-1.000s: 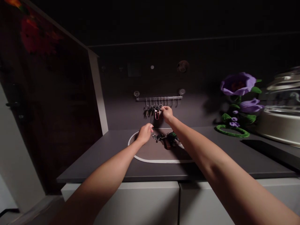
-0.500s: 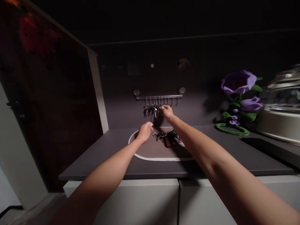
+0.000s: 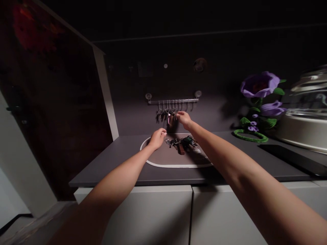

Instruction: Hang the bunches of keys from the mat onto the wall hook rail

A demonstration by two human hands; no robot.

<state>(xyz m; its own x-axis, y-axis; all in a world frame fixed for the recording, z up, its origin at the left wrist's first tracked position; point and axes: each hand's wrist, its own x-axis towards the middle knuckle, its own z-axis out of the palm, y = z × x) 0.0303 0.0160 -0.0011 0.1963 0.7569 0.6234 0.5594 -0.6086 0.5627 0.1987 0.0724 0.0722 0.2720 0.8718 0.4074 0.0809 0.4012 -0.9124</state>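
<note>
A clear rack (image 3: 173, 101) on the dark wall carries several hooks, with bunches of keys (image 3: 160, 116) hanging from its left half. My right hand (image 3: 184, 119) is raised just right of the hanging keys, its thumb and fingers close together at the rightmost bunch; whether it grips anything is too small to tell. Below, my left hand (image 3: 158, 137) is over the left part of an oval mat (image 3: 166, 160), fingers curled together, near the keys on it. On the mat lie more keys (image 3: 189, 141) and a brown tag (image 3: 181, 149).
Purple artificial flowers (image 3: 260, 85) with a green ring base (image 3: 250, 136) stand at the right of the counter (image 3: 112, 166). Beside them are a flat black object (image 3: 291, 159) and a large cream-and-clear appliance (image 3: 304, 129). A dark door is at the left.
The view has tilted slightly, so the scene sits higher. My right hand has shifted a little to the right of the hanging keys, and more of the rightmost bunch shows.
</note>
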